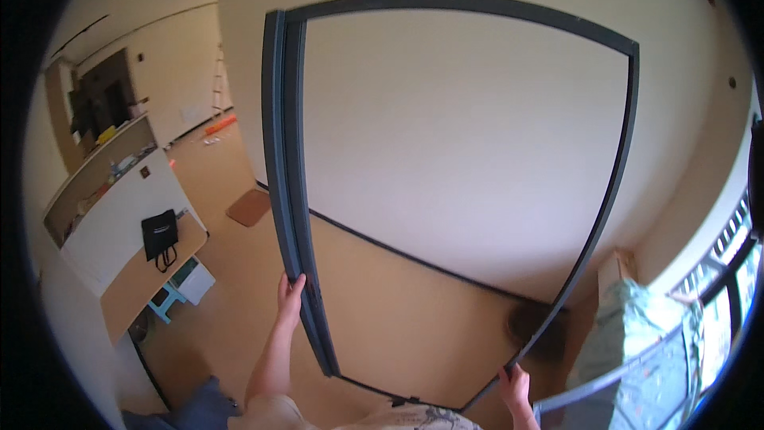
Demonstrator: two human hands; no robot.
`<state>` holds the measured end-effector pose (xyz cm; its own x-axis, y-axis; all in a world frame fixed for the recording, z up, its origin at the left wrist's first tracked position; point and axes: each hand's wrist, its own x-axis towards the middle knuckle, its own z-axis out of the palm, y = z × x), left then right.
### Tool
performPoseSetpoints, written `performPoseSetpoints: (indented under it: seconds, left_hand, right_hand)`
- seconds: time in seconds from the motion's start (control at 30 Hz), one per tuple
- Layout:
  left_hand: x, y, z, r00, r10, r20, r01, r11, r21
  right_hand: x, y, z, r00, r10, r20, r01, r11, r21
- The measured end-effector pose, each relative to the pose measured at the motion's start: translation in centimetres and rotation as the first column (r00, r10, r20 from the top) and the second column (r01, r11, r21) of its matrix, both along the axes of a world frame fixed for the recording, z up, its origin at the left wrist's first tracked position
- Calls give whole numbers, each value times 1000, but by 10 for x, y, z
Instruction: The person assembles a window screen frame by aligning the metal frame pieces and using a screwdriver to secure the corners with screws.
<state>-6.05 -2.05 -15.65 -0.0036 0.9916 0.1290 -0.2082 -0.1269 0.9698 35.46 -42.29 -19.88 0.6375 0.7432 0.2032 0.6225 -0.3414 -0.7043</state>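
Observation:
A large dark grey window frame (458, 2) stands up in front of me, with open space inside it through which the wall and floor show. Its left side is a wide, grooved double profile; the other sides are thinner. My left hand (291, 296) grips the lower part of that left profile, fingers wrapped around it. Low on the frame's right side, my right hand (513, 386) is closed around the thin profile. The frame's bottom edge runs close to my body, near my patterned shirt (422, 416).
Left is a wooden desk (131, 287) with a black bag (160, 235), a blue stool (165, 301) beneath it and a shelf (99, 183) above. A brown mat (249, 208) lies on the floor. Right, a pale green cover (637, 342) drapes something beside a window (728, 247).

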Motion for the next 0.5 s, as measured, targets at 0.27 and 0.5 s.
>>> performPoseSetpoints:
  seconds: [0.27,0.5]
  left_hand:
    - [67,20,20,844,-401,-355,476,866,154]
    - [130,1,42,717,-550,-429,666,722,188]
  right_hand:
    - [-13,-52,-24,946,-267,-184,260,964,-64]
    - [-20,-125,-48,920,-384,-81,368,915,-164]
